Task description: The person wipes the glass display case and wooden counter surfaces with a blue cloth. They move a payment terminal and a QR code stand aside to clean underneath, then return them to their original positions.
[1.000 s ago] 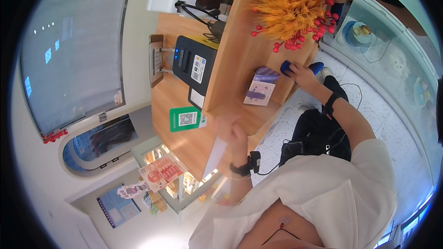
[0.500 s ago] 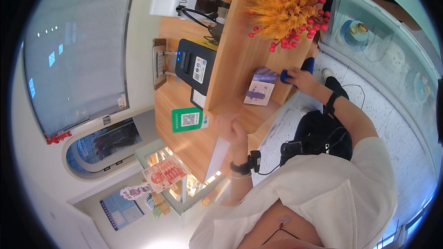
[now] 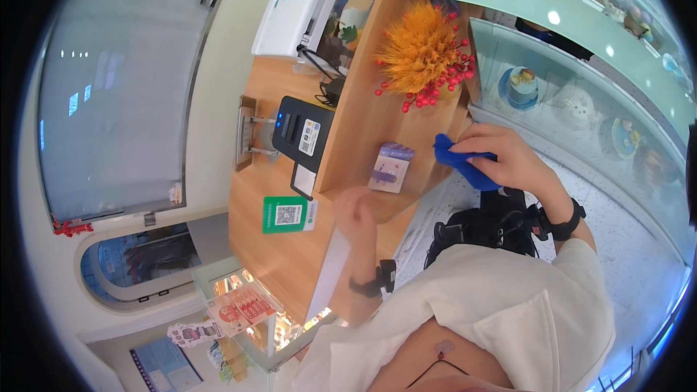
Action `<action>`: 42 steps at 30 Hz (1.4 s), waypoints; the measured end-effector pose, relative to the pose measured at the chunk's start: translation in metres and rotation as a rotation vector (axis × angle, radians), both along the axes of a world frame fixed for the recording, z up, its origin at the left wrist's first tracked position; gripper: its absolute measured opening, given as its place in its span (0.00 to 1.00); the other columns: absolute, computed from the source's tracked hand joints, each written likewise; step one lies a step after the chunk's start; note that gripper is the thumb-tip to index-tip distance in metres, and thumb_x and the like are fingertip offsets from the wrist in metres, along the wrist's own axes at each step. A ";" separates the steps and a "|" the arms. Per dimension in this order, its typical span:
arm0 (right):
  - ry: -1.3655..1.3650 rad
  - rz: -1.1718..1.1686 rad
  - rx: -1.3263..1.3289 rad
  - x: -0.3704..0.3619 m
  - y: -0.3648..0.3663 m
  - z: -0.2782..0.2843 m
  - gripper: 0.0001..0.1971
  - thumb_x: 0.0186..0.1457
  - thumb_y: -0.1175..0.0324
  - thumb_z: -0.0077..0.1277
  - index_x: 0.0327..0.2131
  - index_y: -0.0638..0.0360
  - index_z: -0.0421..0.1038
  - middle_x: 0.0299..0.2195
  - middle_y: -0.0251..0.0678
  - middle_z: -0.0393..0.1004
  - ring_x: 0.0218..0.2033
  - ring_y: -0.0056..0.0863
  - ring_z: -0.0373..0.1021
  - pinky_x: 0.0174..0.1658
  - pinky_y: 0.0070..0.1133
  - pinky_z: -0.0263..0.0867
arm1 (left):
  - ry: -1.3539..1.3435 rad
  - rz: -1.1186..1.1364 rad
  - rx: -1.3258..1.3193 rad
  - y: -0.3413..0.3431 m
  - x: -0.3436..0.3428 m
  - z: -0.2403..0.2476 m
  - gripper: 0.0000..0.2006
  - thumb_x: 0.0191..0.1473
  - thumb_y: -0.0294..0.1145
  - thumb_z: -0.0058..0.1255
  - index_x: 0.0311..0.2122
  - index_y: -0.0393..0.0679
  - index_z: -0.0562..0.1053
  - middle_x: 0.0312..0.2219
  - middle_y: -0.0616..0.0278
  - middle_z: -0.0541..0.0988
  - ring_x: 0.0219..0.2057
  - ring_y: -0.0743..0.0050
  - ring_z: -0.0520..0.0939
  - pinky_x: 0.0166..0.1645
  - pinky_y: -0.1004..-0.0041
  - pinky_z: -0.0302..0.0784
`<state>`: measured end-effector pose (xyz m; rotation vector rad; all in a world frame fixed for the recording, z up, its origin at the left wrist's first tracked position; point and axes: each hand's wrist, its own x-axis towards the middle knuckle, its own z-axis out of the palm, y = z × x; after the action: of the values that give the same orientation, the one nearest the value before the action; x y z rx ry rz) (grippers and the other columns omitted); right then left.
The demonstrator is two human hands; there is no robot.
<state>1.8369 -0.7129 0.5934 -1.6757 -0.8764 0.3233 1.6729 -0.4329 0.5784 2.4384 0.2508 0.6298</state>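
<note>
- On the head view I counted two bare grips, and two dark wristbands [image 3: 376, 278], one to each wrist.
- My right grip [image 3: 508, 162] was grasping one blue cloth [image 3: 477, 176], pinched between thumb and fingers; the cloth was bunched and hung just beside the outer edge of the wooden surface [image 3: 272, 261]. I could not tell whether it touched the wood.
- My left grip [image 3: 354, 216] was at the near part of the surface, beside the upper end of one white panel [image 3: 331, 272]. It was blurred, so I could not tell whether its fingers were clenched or released.
- Between the two grips lay one small purple-and-pale box [image 3: 392, 168].
- Beyond the box stood one bunch of orange dried stalks [image 3: 417, 47] with many red berries, too many to count surely.
- Left of a wooden upright board [image 3: 347, 112] I had one black device [image 3: 299, 131] with two blue lights, and near it one green card [image 3: 285, 215] bearing one square code.
- On the right, inside one glass case [image 3: 581, 65], I made out one cake [image 3: 523, 87] on a blue plate.
</note>
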 end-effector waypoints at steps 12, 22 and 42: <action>-0.416 0.221 0.004 0.025 0.019 0.057 0.17 0.42 0.80 0.53 0.40 0.56 0.70 0.38 0.36 0.71 0.43 0.36 0.69 0.43 0.28 0.66 | 0.124 -0.358 -0.138 -0.062 0.070 0.077 0.17 0.39 0.20 0.60 0.38 0.39 0.71 0.40 0.54 0.75 0.43 0.61 0.76 0.47 0.69 0.70; -0.204 0.207 0.316 0.058 0.006 0.054 0.21 0.44 0.77 0.56 0.45 0.56 0.69 0.31 0.37 0.71 0.33 0.38 0.70 0.35 0.29 0.67 | 0.012 -0.114 -0.345 -0.090 0.102 0.107 0.11 0.39 0.17 0.57 0.28 0.40 0.67 0.24 0.62 0.74 0.26 0.78 0.72 0.34 0.81 0.66; -0.754 -0.540 0.029 0.040 -0.071 0.154 0.27 0.34 0.85 0.51 0.43 0.56 0.74 0.29 0.38 0.73 0.26 0.35 0.72 0.28 0.25 0.68 | -0.129 -0.627 -0.813 -0.145 0.174 0.102 0.19 0.51 0.33 0.60 0.47 0.37 0.74 0.37 0.58 0.79 0.34 0.80 0.77 0.42 0.78 0.73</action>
<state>1.8767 -0.7839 0.7476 -1.9498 -0.8990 -0.7294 1.8473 -0.5777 0.6806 1.5519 -0.2674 0.3039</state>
